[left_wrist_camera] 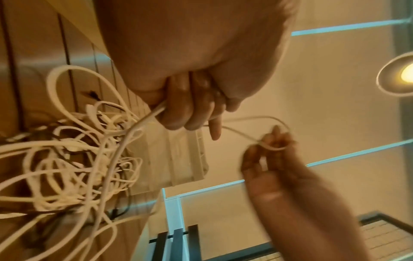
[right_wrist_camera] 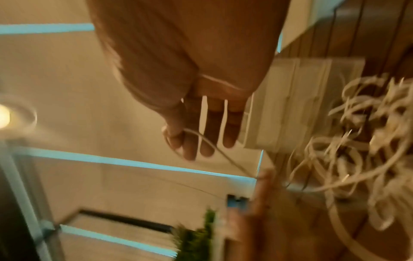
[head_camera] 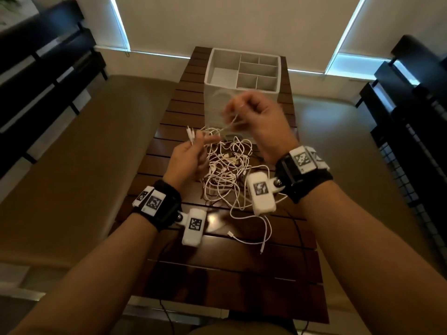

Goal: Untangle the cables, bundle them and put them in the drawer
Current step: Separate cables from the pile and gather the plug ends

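Observation:
A tangle of white cables [head_camera: 227, 170] lies on the dark slatted table [head_camera: 217, 262]. My left hand [head_camera: 200, 143] hovers over the tangle's left edge and grips a strand [left_wrist_camera: 143, 121] in curled fingers; short white cable ends stick up from it. My right hand [head_camera: 235, 112] is raised in front of the white drawer box [head_camera: 242, 76] and is blurred. It pinches a thin loop of cable [left_wrist_camera: 274, 146] between thumb and finger, seen in the right wrist view as a loop [right_wrist_camera: 201, 136] around the fingers [right_wrist_camera: 190, 148]. One strand runs between both hands.
The white drawer box has several open-top compartments and stands at the table's far end. A loose cable end [head_camera: 261, 243] trails towards me on the table. Dark slatted chairs [head_camera: 48, 68] flank both sides. A lit lamp [left_wrist_camera: 402, 76] shows overhead.

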Action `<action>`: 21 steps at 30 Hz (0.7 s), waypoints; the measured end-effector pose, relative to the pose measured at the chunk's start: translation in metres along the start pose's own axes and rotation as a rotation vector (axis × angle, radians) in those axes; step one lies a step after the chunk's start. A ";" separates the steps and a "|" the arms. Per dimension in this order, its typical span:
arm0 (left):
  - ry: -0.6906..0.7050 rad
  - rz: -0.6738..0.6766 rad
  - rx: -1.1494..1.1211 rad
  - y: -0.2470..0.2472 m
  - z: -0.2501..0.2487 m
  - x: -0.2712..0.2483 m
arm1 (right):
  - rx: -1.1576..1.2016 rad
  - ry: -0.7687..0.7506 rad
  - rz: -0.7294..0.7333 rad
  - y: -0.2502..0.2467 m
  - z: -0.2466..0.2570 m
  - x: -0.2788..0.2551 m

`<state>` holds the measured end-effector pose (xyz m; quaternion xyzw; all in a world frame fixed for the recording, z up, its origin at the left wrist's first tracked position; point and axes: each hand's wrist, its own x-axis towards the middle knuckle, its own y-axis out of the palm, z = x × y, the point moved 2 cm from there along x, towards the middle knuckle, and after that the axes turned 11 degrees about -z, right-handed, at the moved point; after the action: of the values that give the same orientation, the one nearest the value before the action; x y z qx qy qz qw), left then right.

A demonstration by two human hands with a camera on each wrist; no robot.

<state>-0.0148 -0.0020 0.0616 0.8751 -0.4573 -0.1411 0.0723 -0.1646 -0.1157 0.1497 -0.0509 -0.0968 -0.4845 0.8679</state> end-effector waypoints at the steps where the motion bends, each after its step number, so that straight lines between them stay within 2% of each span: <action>1: -0.025 0.022 -0.036 0.003 -0.005 0.004 | -0.095 0.009 0.072 0.002 -0.009 -0.007; 5: -0.123 0.082 -0.139 0.013 -0.015 0.019 | -0.249 0.057 0.248 0.003 -0.030 -0.025; 8: -0.098 0.026 -0.174 0.014 -0.030 0.024 | -0.351 0.139 0.339 -0.001 -0.038 -0.029; 10: -0.046 -0.009 -0.201 0.011 -0.045 0.026 | -0.528 0.168 0.382 -0.009 -0.052 -0.031; 14: 0.023 0.024 -0.182 0.009 -0.067 0.019 | -0.750 0.195 0.358 -0.018 -0.098 -0.036; 17: 0.005 0.033 -0.074 0.014 -0.059 0.009 | -0.872 0.219 0.408 -0.011 -0.134 -0.040; 21: -0.063 -0.021 0.037 0.008 -0.024 0.008 | -0.804 0.406 0.342 -0.001 -0.169 -0.040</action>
<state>-0.0088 -0.0130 0.0850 0.8762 -0.4525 -0.1611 0.0402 -0.1660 -0.1142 -0.0243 -0.3022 0.2794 -0.3340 0.8480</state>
